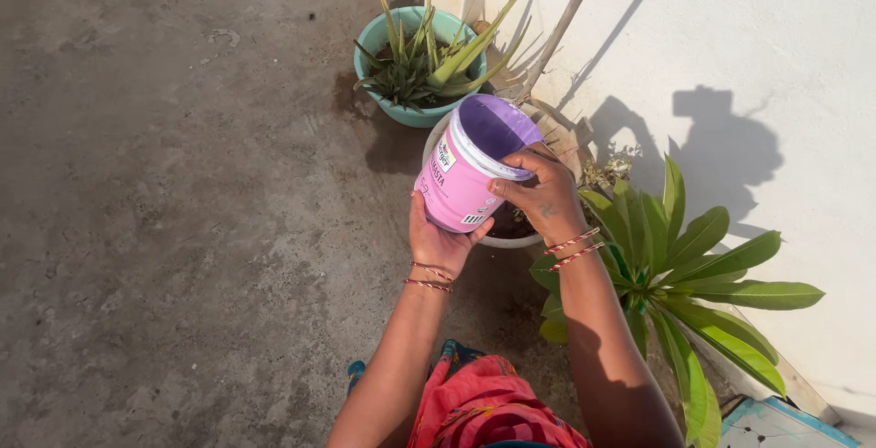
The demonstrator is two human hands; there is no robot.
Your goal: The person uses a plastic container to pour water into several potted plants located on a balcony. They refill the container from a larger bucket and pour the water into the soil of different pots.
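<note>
**Head view: pink bucket being tipped over a white pot**

Head camera is showing the pink bucket (465,170) tilting, mouth up and away, above the white pot (497,238). Left hand (441,240) is cupping its base from below; right hand (538,194) is pinching the rim, fingers (522,158) hooking inside. Keeping the lower palm steady while the rim hand is guiding the tilt looks wisest. Teal pot (415,69) is sitting just behind.
</note>
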